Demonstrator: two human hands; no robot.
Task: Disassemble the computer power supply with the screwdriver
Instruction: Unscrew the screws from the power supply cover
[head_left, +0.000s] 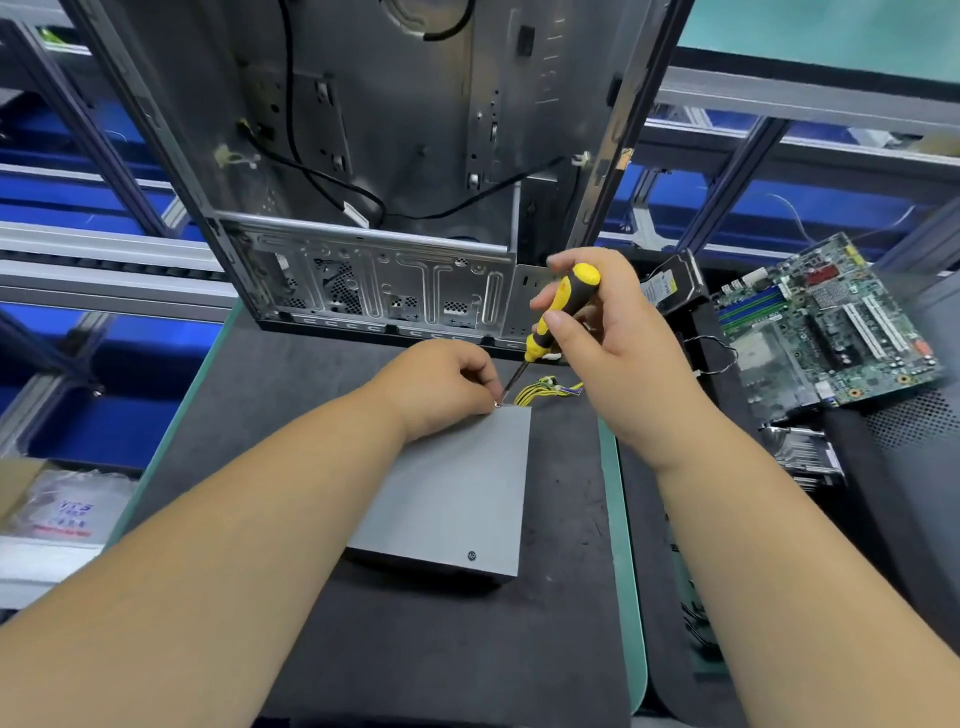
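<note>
The right hand (608, 332), just right of the middle of the frame, has its fingers and thumb curled tight round the yellow and black handle of the screwdriver (558, 312). The thin metal tip slants down and to the left. It meets a small shiny screw (497, 404) at the far corner of the power supply (457, 488).

The left hand (441, 384) sits at that same corner. Its fingertips are bunched together right at the screw. It looks like they pinch it or steady it, but the screw is too small to tell which.

The power supply is a flat grey metal box. It lies on the dark mat (311, 395) in the lower middle of the frame. Yellow wires (540, 388) poke out from its far end. One more dark screw (471, 555) sits in the lid near its front right corner.

Behind the box, at the top of the frame, stands an open computer case (374, 218). A green circuit board (826, 322) lies at the right edge.

The step in hand seems to be taking out the far corner screw. Next, I think, that screw must be lifted clear and put aside. Then the tip must go to the front screw, sit straight in its slot, and press down while turning.
</note>
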